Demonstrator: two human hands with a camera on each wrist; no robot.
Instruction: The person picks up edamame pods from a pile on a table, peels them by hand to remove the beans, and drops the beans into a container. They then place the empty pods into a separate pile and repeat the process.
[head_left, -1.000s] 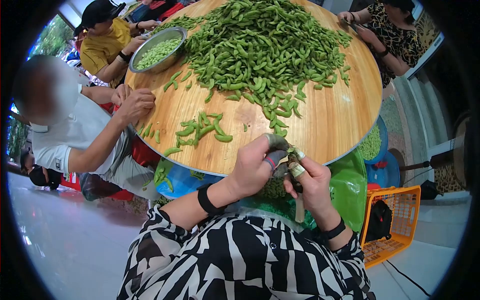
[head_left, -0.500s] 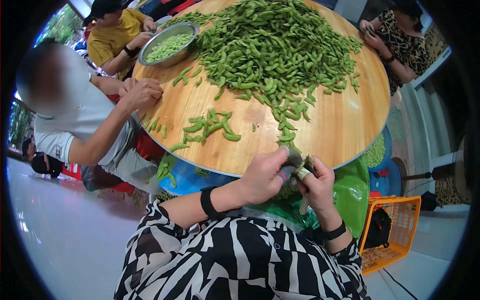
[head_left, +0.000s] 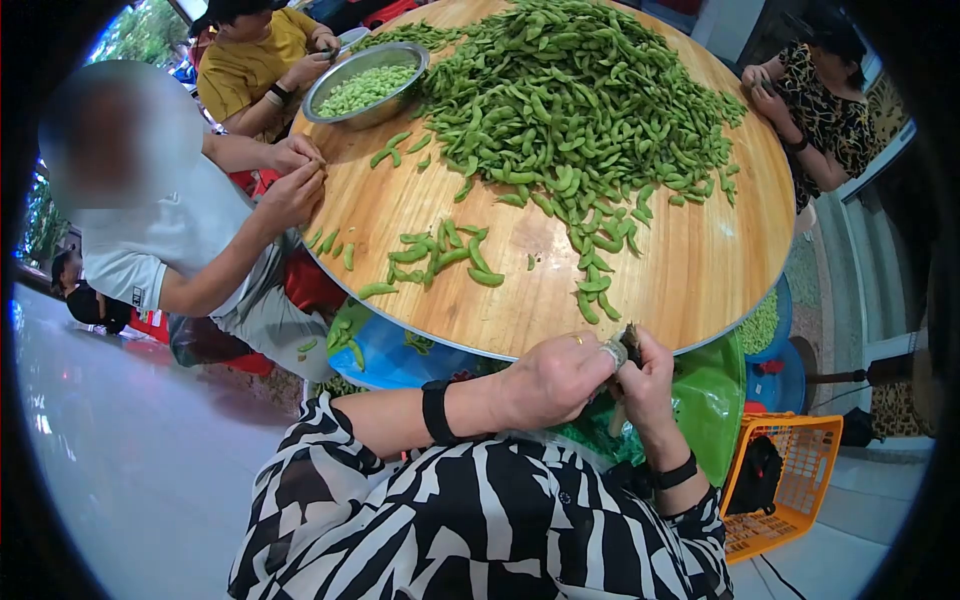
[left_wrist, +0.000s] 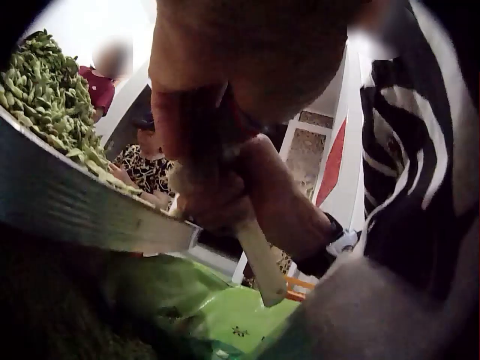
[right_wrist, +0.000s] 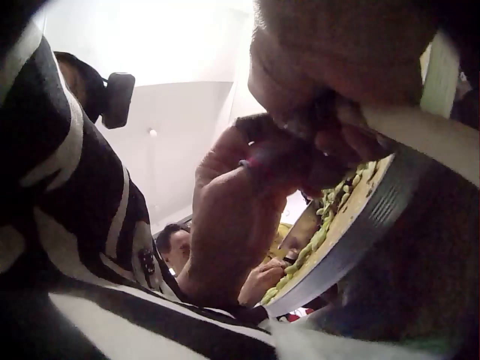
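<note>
In the head view both hands meet just off the near table edge. My left hand (head_left: 560,378) has curled fingers and a greyish-green cover on the thumb; it pinches at the right fingertips. A green pod showed between the fingertips earlier; now the fingers hide it. My right hand (head_left: 648,385) is curled round a pale, flat handle-like piece (left_wrist: 262,262), which juts down below the fist in the left wrist view. What its other end is, I cannot tell. Ahead, a short trail of green soybean pods (head_left: 590,285) leads back to a big heap (head_left: 590,110).
The round wooden table (head_left: 700,285) also bears loose pods (head_left: 445,255) and a metal bowl (head_left: 385,112) of shelled beans. Green plastic (head_left: 715,400) hangs below its edge. An orange crate (head_left: 790,480) and blue basins (head_left: 785,370) stand right. People sit left and right.
The left hand has turned so its back faces up, covering the pod between the fingers. The table and heap have shifted slightly right and down as the head view moved.
</note>
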